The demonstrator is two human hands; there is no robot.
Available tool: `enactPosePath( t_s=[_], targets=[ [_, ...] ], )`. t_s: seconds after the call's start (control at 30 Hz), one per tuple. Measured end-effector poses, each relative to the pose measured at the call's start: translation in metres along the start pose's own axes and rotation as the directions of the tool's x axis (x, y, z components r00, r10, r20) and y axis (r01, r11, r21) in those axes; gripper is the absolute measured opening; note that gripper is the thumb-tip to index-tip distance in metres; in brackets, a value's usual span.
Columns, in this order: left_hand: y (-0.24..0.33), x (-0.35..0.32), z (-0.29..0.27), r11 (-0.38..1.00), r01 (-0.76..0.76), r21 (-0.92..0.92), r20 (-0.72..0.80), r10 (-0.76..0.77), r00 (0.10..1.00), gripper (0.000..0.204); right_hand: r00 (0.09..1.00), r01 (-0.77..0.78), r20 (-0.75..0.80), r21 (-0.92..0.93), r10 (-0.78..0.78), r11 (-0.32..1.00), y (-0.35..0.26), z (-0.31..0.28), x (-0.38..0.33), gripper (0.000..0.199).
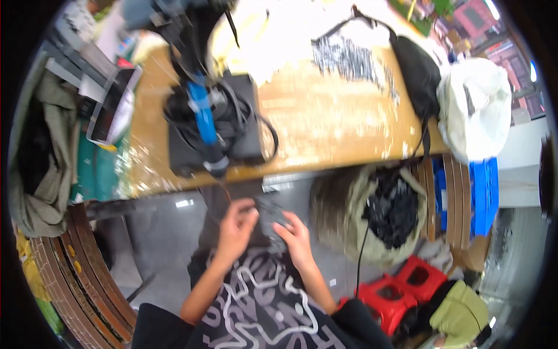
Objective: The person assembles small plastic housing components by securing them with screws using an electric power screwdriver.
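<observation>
**Grey piece in hand, short of the counter edge; work under way**

Progress: the grey piece [269, 210] is picked up and off the counter [325, 125], held between the two grips in front of the shirt. It has not been set down, so I judge the handling to be midway. What is finished or left on it cannot be read from this view.

Grips: right grip [298, 237] pinches the piece's right side between thumb and fingers. Left grip [234, 230] has thumb and index finger drawn near each other beside the piece's left edge; cannot tell whether they pinch it.

Piece: dark grey, narrow, longer than wide, with paler glints. Looks thin and pliable (a judgement). Outline blurred; lower end hard to separate from the shirt.

Around the grips: blue-and-black tool [201, 110] beyond the left grip, above a black box [183, 156]. Right of the right grip, a sack [334, 212] holding black pieces [393, 212]. Farther beyond it, dark-and-silver material [346, 58] lies on the counter.
</observation>
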State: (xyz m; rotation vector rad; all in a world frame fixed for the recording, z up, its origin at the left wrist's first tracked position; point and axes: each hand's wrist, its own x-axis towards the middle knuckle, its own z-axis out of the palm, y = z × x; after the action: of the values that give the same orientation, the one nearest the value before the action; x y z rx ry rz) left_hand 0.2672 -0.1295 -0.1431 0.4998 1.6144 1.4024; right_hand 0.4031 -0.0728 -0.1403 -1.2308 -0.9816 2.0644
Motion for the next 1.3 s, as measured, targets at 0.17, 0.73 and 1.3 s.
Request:
enactPosePath(
  t_s=[0.17,0.73,1.3],
  targets=[
    [-0.009,-0.002,-0.009,0.999,-0.011,0.045,0.051,0.008,0.999,0.017,0.739,0.231,-0.648,-0.009,-0.181,0.973,0.041,-0.115,0.033,0.038],
    [-0.006,-0.012,-0.060,0.997,-0.016,-0.075,-0.208,0.001,0.978,0.012,0.051,0.156,-0.828,-0.546,-0.558,0.823,0.012,-0.342,0.054,0.074],
    [0.114,-0.023,-0.247,0.606,-0.004,0.795,-0.254,0.339,0.906,0.025,0.018,-0.351,-0.446,-0.841,-0.895,0.412,0.044,-0.338,0.061,0.035]
  ],
)
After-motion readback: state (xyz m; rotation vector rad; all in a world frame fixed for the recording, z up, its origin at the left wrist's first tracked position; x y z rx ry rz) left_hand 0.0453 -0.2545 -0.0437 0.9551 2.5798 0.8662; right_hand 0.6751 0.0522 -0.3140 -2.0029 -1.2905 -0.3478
